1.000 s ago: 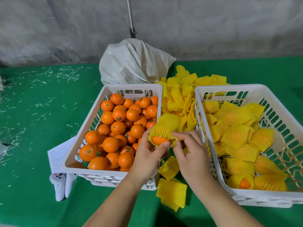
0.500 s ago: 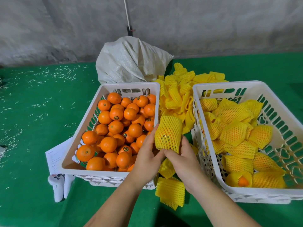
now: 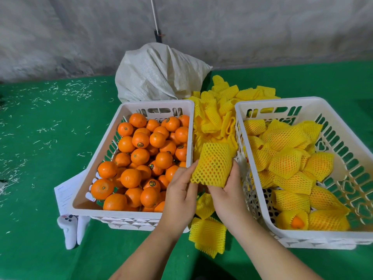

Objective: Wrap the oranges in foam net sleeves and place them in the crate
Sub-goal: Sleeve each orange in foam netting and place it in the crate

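Observation:
Between the two crates I hold an orange wrapped in a yellow foam net sleeve [image 3: 213,164]. My left hand [image 3: 180,196] grips its left side and my right hand [image 3: 229,196] grips its right and underside. The left white crate [image 3: 101,170] is full of bare oranges [image 3: 141,154]. Several sleeved oranges [image 3: 286,162] lie in the right white crate [image 3: 343,110]. A heap of loose yellow sleeves [image 3: 218,116] lies between the crates at the back, with a few more sleeves [image 3: 207,235] near my wrists.
A white woven sack [image 3: 159,73] stands behind the crates against a grey wall. A sheet of paper [image 3: 64,195] and a white controller-like object [image 3: 70,229] lie by the left crate's near corner. White shreds litter the green table cover [image 3: 40,138] on the left.
The sleeve was pulled fully over the orange, which a second ago showed at its open end. Both hands shifted to grip the wrapped orange from below and moved it slightly right.

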Available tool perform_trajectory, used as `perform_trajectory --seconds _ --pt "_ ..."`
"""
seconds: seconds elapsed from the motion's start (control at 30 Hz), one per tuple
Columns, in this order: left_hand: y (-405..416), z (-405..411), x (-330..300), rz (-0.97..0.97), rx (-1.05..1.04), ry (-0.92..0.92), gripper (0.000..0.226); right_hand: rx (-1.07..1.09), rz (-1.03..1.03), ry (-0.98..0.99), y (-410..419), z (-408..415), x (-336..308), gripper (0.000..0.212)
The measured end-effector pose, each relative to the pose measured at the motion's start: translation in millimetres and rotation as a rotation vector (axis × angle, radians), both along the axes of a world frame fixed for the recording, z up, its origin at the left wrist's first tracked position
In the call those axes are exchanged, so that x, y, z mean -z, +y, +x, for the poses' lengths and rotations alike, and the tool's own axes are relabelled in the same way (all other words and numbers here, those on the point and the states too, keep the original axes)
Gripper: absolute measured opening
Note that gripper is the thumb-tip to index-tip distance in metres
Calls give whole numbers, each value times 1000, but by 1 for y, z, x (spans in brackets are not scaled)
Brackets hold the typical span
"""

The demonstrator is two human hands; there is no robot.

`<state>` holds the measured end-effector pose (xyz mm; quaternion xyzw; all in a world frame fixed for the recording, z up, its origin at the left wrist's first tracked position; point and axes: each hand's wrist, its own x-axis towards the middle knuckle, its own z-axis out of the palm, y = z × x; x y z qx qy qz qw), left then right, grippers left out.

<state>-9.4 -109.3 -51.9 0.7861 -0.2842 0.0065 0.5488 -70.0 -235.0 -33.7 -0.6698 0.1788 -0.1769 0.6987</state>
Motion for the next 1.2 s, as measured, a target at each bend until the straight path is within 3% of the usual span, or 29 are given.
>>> perform_trajectory --seconds 0.1,0.23,0.37,0.47,0.53,0.63,0.73,0.83,0.87,0.93,1.0,1.03,1.1,1.2 --pt "-3 -7 0 89 22 -78 51 67 15 -20 -4 0 -1 77" --pt "-5 -5 -4 150 4 -1 60 -94 2 43 -11 0 1 94" --pt "-6 -3 -5 166 81 40 67 -259 291 16 -14 -1 1 103" --pt "-5 -4 -5 230 187 14 75 -3 285 20 -23 5 -8 83" --pt "-2 1 -4 185 168 58 65 108 322 35 -42 13 -13 84" --pt "2 31 -3 -15 -42 398 44 308 476 -67 -90 33 -18 88" --pt "1 79 12 220 -113 562 42 406 482 -47 -120 56 -25 114" --pt "3 114 35 671 18 450 55 359 127 92 -117 67 -13 110" --pt "4 119 43 876 70 366 57 305 -99 100 -112 66 -6 101" --pt "6 116 58 1278 187 205 71 108 -736 93 -103 64 11 72" --pt "4 108 68 1491 202 113 88 -248 -1260 182 -90 64 23 44" --pt "1 106 68 1497 126 72 90 -474 -1349 291 -82 63 29 36" --pt "-4 107 61 1444 -42 11 86 -891 -1286 592 -68 60 41 32" --pt "-8 106 54 1453 -96 22 82 -1273 -1235 862 -52 58 52 52"
